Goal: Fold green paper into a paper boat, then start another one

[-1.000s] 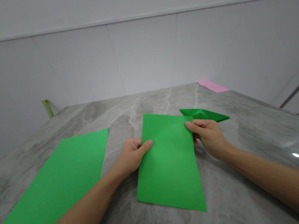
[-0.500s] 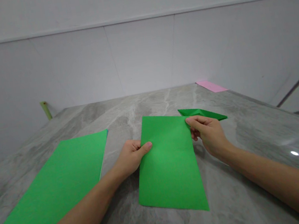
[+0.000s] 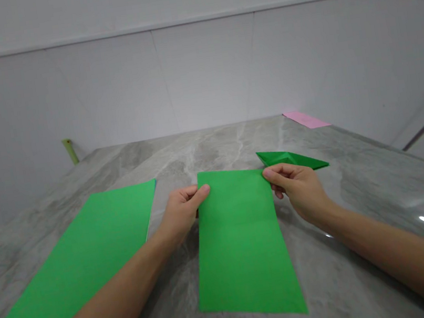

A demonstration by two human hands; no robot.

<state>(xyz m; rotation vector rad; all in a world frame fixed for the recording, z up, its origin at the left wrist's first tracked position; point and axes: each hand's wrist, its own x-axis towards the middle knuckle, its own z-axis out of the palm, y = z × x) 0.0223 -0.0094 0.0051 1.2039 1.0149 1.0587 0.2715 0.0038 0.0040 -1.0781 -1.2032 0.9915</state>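
Between my two hands is a green sheet of paper [image 3: 244, 244], held by its far corners and tilted, its near edge toward me. My left hand [image 3: 183, 209] pinches the left side close to the far left corner, thumb on top. The far right corner is pinched by my right hand [image 3: 296, 187], thumb on top and fingers underneath. Just behind my right hand lies a folded green paper boat [image 3: 292, 159], partly covered by that hand.
A larger green paper stack [image 3: 86, 252] lies on the left of the grey marbled table [image 3: 202, 149]. Pink paper [image 3: 307, 119] rests at the far right edge. A white wall [image 3: 199, 76] stands behind the table, with a light green object [image 3: 70, 151] at its left.
My left hand has slid up the sheet's left side toward the far corner. The sheet has straightened and its near edge has come closer to me. My right hand keeps its pinch.
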